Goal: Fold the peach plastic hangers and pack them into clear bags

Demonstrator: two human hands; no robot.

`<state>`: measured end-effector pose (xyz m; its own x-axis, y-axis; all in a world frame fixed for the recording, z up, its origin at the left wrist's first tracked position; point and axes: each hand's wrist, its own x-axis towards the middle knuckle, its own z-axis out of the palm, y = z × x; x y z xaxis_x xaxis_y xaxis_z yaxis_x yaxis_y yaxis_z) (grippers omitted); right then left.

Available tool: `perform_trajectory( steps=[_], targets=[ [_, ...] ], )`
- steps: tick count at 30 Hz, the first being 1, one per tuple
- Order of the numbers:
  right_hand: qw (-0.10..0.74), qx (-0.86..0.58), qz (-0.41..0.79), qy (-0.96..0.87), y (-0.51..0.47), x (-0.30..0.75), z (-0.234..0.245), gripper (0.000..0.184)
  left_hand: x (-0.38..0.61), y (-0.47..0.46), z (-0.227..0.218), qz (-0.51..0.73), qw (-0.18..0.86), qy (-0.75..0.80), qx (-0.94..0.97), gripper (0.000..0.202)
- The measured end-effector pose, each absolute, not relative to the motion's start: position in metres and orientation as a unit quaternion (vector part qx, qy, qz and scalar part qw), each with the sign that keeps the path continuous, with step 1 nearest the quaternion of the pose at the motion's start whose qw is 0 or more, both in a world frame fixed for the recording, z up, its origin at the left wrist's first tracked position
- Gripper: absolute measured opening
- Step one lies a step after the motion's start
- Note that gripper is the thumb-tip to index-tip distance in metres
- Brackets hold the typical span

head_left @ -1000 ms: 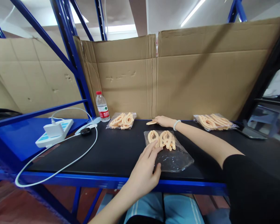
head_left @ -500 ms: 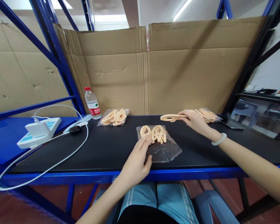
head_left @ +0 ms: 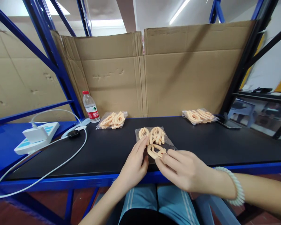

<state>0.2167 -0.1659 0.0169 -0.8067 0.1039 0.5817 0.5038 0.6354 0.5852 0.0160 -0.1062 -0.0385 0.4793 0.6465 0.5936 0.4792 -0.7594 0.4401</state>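
A clear plastic bag lies flat near the middle of the black tabletop, with several peach-coloured looped pieces at its far end. My left hand rests along the bag's left side. Its fingers are stretched out, the tips touch the leftmost loop, and the thumb is apart. Between thumb and fingers, my right hand grips another peach-coloured looped piece, held over the near part of the bag. My hands partly cover the bag, so I cannot tell whether this piece is inside it.
Filled bags of similar pieces lie at back left and back right. A water bottle stands by the cardboard wall. A power strip and white cable are left; a dark flat device lies far right.
My right hand has moved from beside the back right bag, leftward and nearer, bringing the looped piece over the middle bag. My left hand has stayed at the bag's left side.
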Motion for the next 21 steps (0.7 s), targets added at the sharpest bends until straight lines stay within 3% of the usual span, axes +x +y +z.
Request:
perform_trajectory(
  steps=[14,21],
  targets=[
    [0.112,-0.368,-0.447,-0.807,-0.081,0.181,-0.038,0.031,0.016,-0.105,-0.042,0.392,0.1,0.339,0.85,0.069],
    [0.189,-0.37,-0.356,-0.837,-0.111,0.21,-0.019,0.044,0.012,-0.112,-0.029,0.403,0.119,0.336,0.843,0.054]
  ],
)
